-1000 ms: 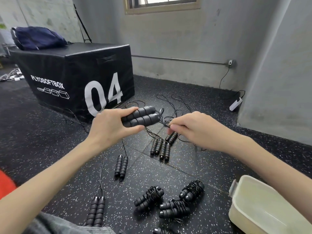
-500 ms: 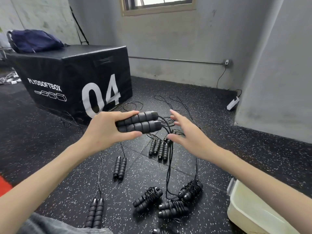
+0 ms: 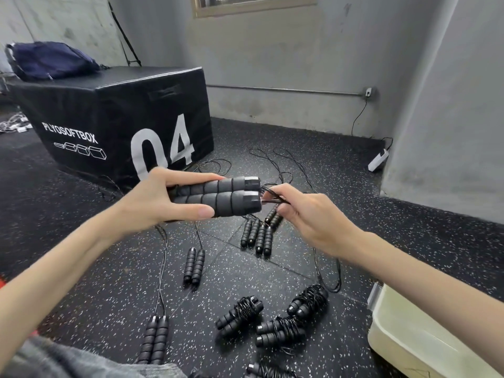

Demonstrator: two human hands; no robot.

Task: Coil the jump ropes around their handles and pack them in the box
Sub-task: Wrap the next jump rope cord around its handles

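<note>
The left hand (image 3: 152, 201) grips a pair of foam handles (image 3: 218, 196) held level above the floor (image 3: 81, 268). Just beside their capped ends, the right hand (image 3: 308, 216) pinches the thin black rope (image 3: 270, 192). Below lie three coiled ropes (image 3: 275, 320); the pale box (image 3: 409, 336) sits far right.

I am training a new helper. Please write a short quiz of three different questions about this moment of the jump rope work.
1. True or false: the left hand grips the pair of handles.
2. What does the right hand pinch? A) rope B) the box C) a bag
3. How many coiled ropes lie fully in view on the floor beside the box?

Key: 1 true; 2 A; 3 three, and a fourth is cut off by the bottom edge.
</note>
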